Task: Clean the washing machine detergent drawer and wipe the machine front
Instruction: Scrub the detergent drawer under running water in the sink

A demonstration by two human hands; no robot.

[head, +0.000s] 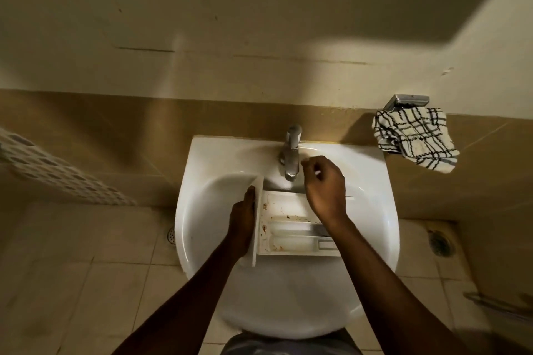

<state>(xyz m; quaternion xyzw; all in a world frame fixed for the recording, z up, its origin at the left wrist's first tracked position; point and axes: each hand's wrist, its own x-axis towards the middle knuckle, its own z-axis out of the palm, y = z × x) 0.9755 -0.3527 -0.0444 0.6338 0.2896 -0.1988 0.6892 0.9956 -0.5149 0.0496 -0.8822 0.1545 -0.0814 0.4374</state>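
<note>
The detergent drawer [291,225] lay inside the bowl of the sink [372,210], its long axis running from the left side of the basin toward the right, with its broad white front panel standing at the left end and its open compartments facing up. The left hand [242,228] was clamped on that front panel, fingers wrapped along its outer face, so the body of the drawer stretched away from the grip to the right, across the middle of the basin and just in front of the tap [291,153] at the sink's back edge. The right hand [324,181] hovered above the drawer's far right portion, close beside the tap, with its fingers curled loosely; whether they pinched anything could not be told. Being the nearer hand to the tap, it seemed the one best placed to start the water, and the drawer sat almost under the spout already. The drawer looked off-white and grubby, with brown specks and smears in the large rear compartment and along the dividers of the two narrower front ones. Well off to the right, beyond the sink's back right corner, a checked cloth [415,138] hung from a wall fitting.
</note>
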